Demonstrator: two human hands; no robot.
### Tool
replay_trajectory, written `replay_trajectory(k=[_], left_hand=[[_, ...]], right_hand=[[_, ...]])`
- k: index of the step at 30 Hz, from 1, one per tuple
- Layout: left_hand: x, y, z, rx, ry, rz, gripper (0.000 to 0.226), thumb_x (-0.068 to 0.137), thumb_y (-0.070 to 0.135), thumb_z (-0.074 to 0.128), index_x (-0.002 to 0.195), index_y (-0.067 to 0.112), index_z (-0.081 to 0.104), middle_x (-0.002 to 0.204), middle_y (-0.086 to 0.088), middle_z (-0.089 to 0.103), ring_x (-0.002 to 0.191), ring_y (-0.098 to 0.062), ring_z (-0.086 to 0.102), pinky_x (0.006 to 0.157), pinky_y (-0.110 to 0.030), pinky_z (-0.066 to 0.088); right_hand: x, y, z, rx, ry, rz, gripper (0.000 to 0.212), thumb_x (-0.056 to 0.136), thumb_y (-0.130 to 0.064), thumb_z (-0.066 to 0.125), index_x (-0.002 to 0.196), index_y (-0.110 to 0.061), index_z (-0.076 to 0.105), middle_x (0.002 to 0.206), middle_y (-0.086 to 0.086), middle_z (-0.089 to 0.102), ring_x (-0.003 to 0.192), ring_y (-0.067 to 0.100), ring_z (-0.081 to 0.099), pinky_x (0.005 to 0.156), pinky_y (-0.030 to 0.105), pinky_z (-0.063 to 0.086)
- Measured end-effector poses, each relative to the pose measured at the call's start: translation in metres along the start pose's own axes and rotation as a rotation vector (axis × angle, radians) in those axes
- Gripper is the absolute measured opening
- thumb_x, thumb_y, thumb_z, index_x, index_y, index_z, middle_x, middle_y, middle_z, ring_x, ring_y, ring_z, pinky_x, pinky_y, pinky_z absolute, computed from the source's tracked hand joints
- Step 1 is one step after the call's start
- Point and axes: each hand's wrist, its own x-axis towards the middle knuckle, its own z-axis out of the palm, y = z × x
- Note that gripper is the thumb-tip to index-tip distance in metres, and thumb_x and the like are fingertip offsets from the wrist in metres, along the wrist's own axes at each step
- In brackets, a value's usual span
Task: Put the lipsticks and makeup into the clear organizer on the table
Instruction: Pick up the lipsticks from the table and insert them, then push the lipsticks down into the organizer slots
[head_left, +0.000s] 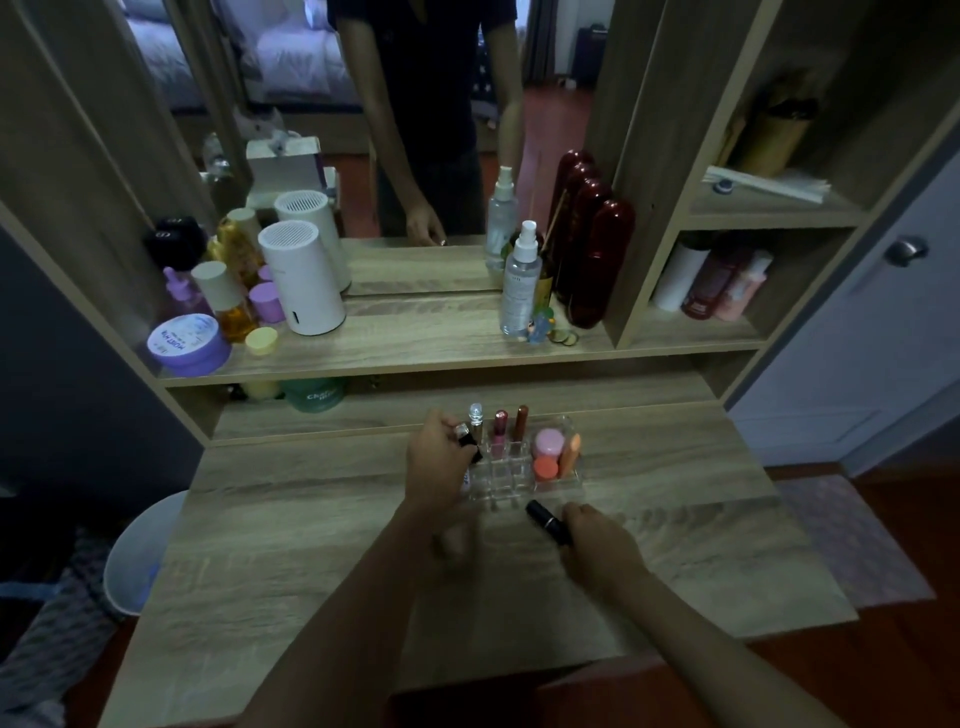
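Note:
The clear organizer (511, 480) sits mid-table. Its back row holds three upright tubes: a gold one (476, 422), a pink one (500, 426) and a brown one (521, 423). In its right section lie a pink jar (549, 441), a coral jar (545, 467) and an orange tube (570, 453). My left hand (436, 462) grips a black lipstick with a silver tip (467, 441) over the organizer's left slots. My right hand (597, 540) holds a second black lipstick (548, 522) just in front of the organizer, low over the table.
The raised shelf behind carries a white cylinder (304, 280), a purple jar (187, 345), bottles, a spray bottle (519, 280) and dark red bottles (597, 260) in front of a mirror. A white bin (137, 556) stands left of the table. Side cubbies with bottles are at right.

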Motion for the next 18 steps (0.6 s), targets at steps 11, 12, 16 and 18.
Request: replay_trajectory(k=[11, 12, 16, 18], left_hand=[[0.003, -0.002, 0.009, 0.090, -0.072, 0.047, 0.029, 0.073, -0.001, 0.068, 0.101, 0.005, 0.061, 0.092, -0.020, 0.072, 0.091, -0.034, 0.066, 0.089, -0.043, 0.051], [0.003, -0.003, 0.010, 0.097, -0.074, 0.047, 0.030, 0.073, 0.000, 0.067, 0.102, 0.006, 0.061, 0.092, -0.019, 0.072, 0.092, -0.034, 0.066, 0.093, -0.046, 0.049], [0.005, -0.002, 0.012, 0.119, -0.080, 0.065, 0.026, 0.074, 0.003, 0.068, 0.099, 0.010, 0.062, 0.092, -0.013, 0.071, 0.091, -0.032, 0.065, 0.092, -0.047, 0.049], [0.004, -0.003, 0.011, 0.140, -0.062, 0.091, 0.018, 0.072, 0.002, 0.067, 0.088, 0.009, 0.062, 0.086, -0.013, 0.068, 0.086, -0.032, 0.063, 0.085, -0.043, 0.048]], right_hand=[[0.010, -0.016, -0.055, 0.211, 0.149, -0.086, 0.023, 0.088, -0.013, 0.061, 0.107, -0.013, 0.073, 0.109, 0.012, 0.074, 0.100, 0.026, 0.068, 0.082, 0.028, 0.051], [0.012, -0.020, -0.062, 0.232, 0.181, -0.103, 0.022, 0.088, -0.013, 0.062, 0.107, -0.013, 0.073, 0.107, 0.011, 0.074, 0.098, 0.025, 0.069, 0.079, 0.026, 0.051], [0.026, -0.039, -0.087, 0.273, 0.278, -0.189, 0.018, 0.088, -0.013, 0.061, 0.102, -0.015, 0.072, 0.099, 0.007, 0.075, 0.092, 0.022, 0.069, 0.076, 0.030, 0.053], [0.034, -0.050, -0.092, 0.223, 0.288, -0.210, 0.020, 0.088, -0.015, 0.060, 0.104, -0.013, 0.071, 0.101, 0.010, 0.074, 0.095, 0.026, 0.067, 0.080, 0.035, 0.053]])
